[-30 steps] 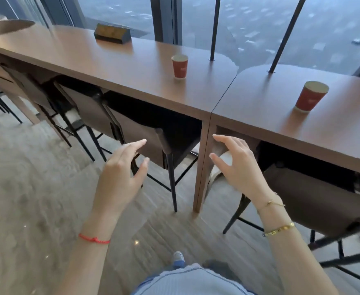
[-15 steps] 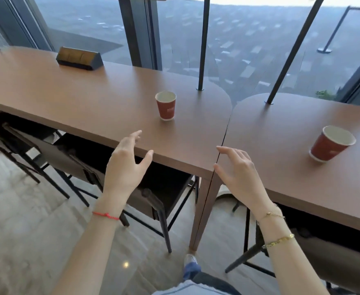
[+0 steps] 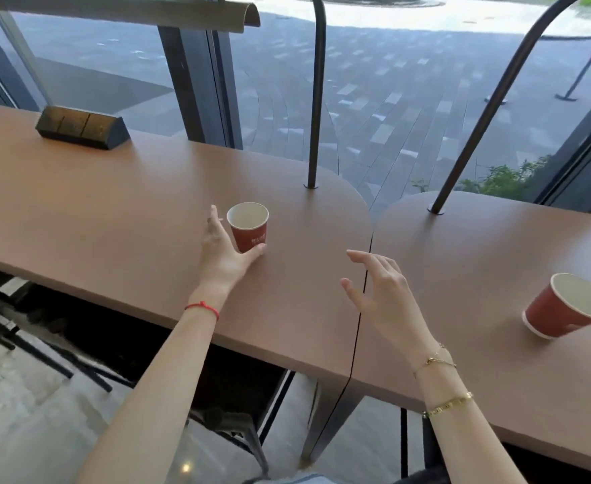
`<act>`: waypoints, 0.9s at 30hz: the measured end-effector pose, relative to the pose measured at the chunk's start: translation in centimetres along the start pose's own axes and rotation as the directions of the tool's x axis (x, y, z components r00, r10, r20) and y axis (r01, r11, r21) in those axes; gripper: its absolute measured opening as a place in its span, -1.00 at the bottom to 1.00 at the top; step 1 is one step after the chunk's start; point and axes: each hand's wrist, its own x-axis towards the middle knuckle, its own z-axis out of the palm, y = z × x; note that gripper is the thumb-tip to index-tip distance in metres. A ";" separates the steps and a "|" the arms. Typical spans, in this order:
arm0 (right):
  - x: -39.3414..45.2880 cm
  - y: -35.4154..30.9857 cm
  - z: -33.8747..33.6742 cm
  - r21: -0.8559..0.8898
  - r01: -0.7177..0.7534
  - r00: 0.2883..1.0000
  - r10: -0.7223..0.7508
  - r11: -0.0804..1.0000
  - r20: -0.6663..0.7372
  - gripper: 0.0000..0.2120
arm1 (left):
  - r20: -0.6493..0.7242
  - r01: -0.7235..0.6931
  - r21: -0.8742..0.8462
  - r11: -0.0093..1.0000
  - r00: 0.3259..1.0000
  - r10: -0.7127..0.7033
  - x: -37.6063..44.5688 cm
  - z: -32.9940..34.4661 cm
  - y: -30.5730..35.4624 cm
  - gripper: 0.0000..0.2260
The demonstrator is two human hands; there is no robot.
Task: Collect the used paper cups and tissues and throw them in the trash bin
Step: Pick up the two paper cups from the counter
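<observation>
A red paper cup [image 3: 250, 234] stands upright on the left brown table [image 3: 95, 204], looking empty inside. My left hand [image 3: 222, 249] reaches around it: the thumb touches the cup's base on the near side and the straight fingers lie along its left side, not closed on it. My right hand [image 3: 381, 291] hovers open, fingers spread, above the seam between the two tables and holds nothing. A second red paper cup [image 3: 562, 309] stands on the right table [image 3: 479, 274], far right. No tissues or trash bin are in view.
A black wedge-shaped box [image 3: 81, 127] sits at the back left of the left table. Two dark metal poles [image 3: 316, 99] [image 3: 496, 99] rise from the tables' far edges in front of the window. Dark chairs [image 3: 217, 396] are tucked under the tables.
I have moved closer to the tables. My left hand went forward over the left table to the cup. My right hand rose over the seam between the tables.
</observation>
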 end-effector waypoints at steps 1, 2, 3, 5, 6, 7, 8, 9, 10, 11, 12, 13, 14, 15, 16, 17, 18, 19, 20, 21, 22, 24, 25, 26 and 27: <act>0.2 0.0 0.2 0.001 -0.013 1.000 0.013 1.000 -0.006 -0.58 | 0.017 0.001 -0.016 1.000 1.000 -0.001 0.5 0.4 -0.2 0.05; 0.3 0.0 0.3 0.004 -0.029 0.999 0.029 1.000 -0.014 -0.58 | 0.030 0.002 -0.035 0.999 1.000 -0.001 0.8 0.7 -0.4 0.03; 0.2 -0.1 0.4 0.005 -0.044 0.999 0.044 0.999 -0.023 -0.58 | 0.035 0.000 -0.053 0.999 0.999 0.001 1.0 1.0 -0.6 0.00; 0.0 -0.4 0.6 0.009 -0.074 0.996 0.074 0.997 -0.044 -0.58 | 0.027 -0.018 -0.066 0.998 0.999 0.019 1.4 1.3 -0.7 -0.10; -0.1 -0.6 0.6 0.013 -0.090 0.995 0.090 0.996 -0.051 -0.58 | 0.020 -0.030 -0.064 0.998 0.999 0.031 1.5 1.3 -0.7 -0.16; -0.3 -0.8 0.7 0.013 -0.101 0.993 0.102 0.995 -0.057 -0.58 | 0.011 -0.043 -0.062 0.997 0.999 0.044 1.6 1.2 -0.7 -0.22; -0.5 -1.0 0.7 0.012 -0.110 0.992 0.111 0.994 -0.064 -0.58 | 0.005 -0.061 -0.064 0.996 0.998 0.061 1.6 1.1 -0.6 -0.26; -0.7 -1.1 0.7 0.011 -0.121 0.990 0.121 0.993 -0.075 -0.58 | 0.004 -0.082 -0.066 0.994 0.997 0.083 1.6 0.9 -0.5 -0.29; -1.1 -1.3 0.6 0.011 -0.132 0.987 0.133 0.991 -0.087 -0.59 | 0.005 -0.105 -0.069 0.992 0.994 0.106 1.5 0.8 -0.3 -0.31; -1.5 -1.5 0.6 0.013 -0.144 0.984 0.144 0.990 -0.103 -0.59 | 0.008 -0.128 -0.075 0.989 0.992 0.129 1.2 0.6 0.0 -0.32; -2.0 -1.6 0.4 0.016 -0.155 0.980 0.156 0.988 -0.122 -0.60 | 0.016 -0.150 -0.088 0.985 0.988 0.152 0.7 0.3 0.3 -0.33; -2.5 -1.8 0.2 0.020 -0.166 0.976 0.168 0.986 -0.142 -0.60 | 0.034 -0.170 -0.111 0.979 0.984 0.174 0.0 0.1 0.7 -0.34; -3.2 -1.9 0.0 0.027 -0.179 0.970 0.181 0.983 -0.162 -0.61 | 0.059 -0.185 -0.140 0.973 0.979 0.195 -0.8 -0.1 1.1 -0.35; -3.9 -2.0 -0.3 0.038 -0.193 0.964 0.196 0.981 -0.182 -0.62 | 0.085 -0.202 -0.168 0.965 0.972 0.218 -1.6 -0.3 1.5 -0.37; -4.6 -2.0 -0.8 0.049 -0.208 0.955 0.214 0.977 -0.206 -0.63 | 0.109 -0.221 -0.191 0.956 0.964 0.244 -2.5 -0.4 1.9 -0.38; -5.3 -1.9 -1.2 0.057 -0.224 0.944 0.232 0.973 -0.235 -0.63 | 0.134 -0.240 -0.208 0.948 0.953 0.270 -3.4 -0.5 2.3 -0.39; -6.1 -1.8 -1.7 0.058 -0.239 0.931 0.246 0.969 -0.271 -0.63 | 0.160 -0.253 -0.225 0.941 0.943 0.292 -4.2 -0.5 2.7 -0.39; -6.8 -1.6 -2.2 0.052 -0.253 0.915 0.257 0.966 -0.310 -0.64 | 0.185 -0.265 -0.242 0.934 0.932 0.312 -5.0 -0.4 3.1 -0.39; -7.6 -1.3 -2.8 0.045 -0.270 0.897 0.268 0.962 -0.352 -0.64 | 0.209 -0.278 -0.254 0.926 0.919 0.334 -5.7 -0.2 3.5 -0.39; -8.3 -0.8 -3.4 0.039 -0.289 0.875 0.280 0.957 -0.396 -0.64 | 0.232 -0.295 -0.265 0.918 0.905 0.358 -6.3 0.1 4.0 -0.39; -9.1 -0.3 -4.0 0.035 -0.308 0.850 0.292 0.951 -0.439 -0.64 | 0.252 -0.311 -0.274 0.910 0.890 0.380 -7.0 0.5 4.5 -0.39; -10.4 1.1 -5.3 0.029 -0.344 0.800 0.309 0.938 -0.514 -0.61 | 0.286 -0.329 -0.293 0.897 0.866 0.411 -8.3 1.3 5.6 -0.39; -11.1 1.9 -6.1 0.021 -0.362 0.777 0.314 0.932 -0.546 -0.59 | 0.298 -0.333 -0.305 0.892 0.856 0.421 -8.9 1.8 6.2 -0.39; -11.6 2.9 -6.7 0.011 -0.382 0.753 0.318 0.924 -0.576 -0.56 | 0.308 -0.336 -0.316 0.887 0.848 0.431 -9.5 2.3 6.7 -0.39; -12.0 3.9 -7.5 0.002 -0.403 0.729 0.322 0.915 -0.604 -0.52 | 0.314 -0.341 -0.325 0.882 0.841 0.441 -10.1 2.9 7.3 -0.39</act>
